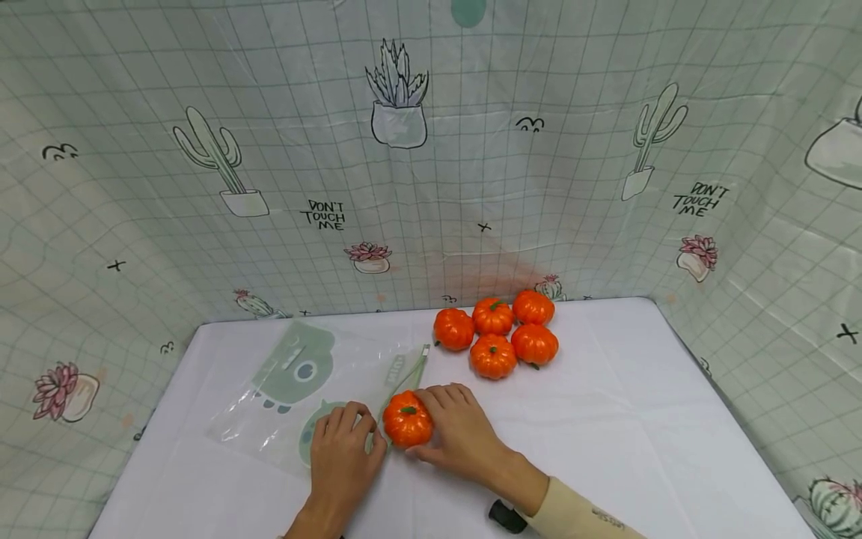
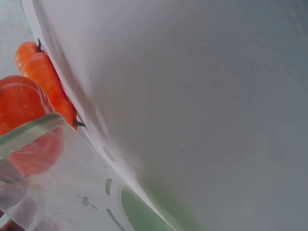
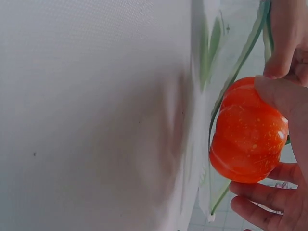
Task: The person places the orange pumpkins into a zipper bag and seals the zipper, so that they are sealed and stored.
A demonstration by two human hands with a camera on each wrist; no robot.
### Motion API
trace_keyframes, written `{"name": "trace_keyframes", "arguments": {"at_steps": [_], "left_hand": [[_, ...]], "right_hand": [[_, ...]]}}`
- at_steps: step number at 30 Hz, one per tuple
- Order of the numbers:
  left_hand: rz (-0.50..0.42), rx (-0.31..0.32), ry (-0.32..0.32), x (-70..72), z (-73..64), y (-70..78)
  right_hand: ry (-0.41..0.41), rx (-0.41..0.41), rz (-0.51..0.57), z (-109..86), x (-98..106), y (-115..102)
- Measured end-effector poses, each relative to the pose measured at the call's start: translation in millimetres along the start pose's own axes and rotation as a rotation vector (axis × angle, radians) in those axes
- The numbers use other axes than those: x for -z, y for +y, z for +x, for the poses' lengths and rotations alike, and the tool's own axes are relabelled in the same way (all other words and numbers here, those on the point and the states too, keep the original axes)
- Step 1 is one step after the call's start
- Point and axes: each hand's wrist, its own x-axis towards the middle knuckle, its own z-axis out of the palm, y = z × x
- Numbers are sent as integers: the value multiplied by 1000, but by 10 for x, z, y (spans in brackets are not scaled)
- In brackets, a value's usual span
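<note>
A clear zip bag (image 1: 367,363) with green cartoon prints lies flat on the left of the table, its green-edged mouth facing right. My left hand (image 1: 345,453) pinches the near end of that mouth, and the right wrist view shows the green edges parted there. An orange toy pumpkin (image 1: 408,421) with a green stem is in my right hand (image 1: 465,434), thumb on one side and fingers on the other. It sits right at the bag's mouth, as the pumpkin (image 3: 250,134) in the right wrist view also shows. Through the raised film (image 2: 82,168), orange shows in the left wrist view.
Several more orange pumpkins (image 1: 494,356) stand in a cluster at the back of the white-covered table (image 1: 606,419). A white slider (image 1: 426,349) is at the far end of the bag's mouth. Behind the table hangs a grid-patterned curtain (image 1: 471,180) with cactus drawings.
</note>
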Motion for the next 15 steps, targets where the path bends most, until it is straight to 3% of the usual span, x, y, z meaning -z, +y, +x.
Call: {"name": "trace_keyframes", "arguments": {"at_steps": [15], "left_hand": [[-1,-2,26,4,13,32]], "right_hand": [[-31,-11,-7,42,-59,-57]]}}
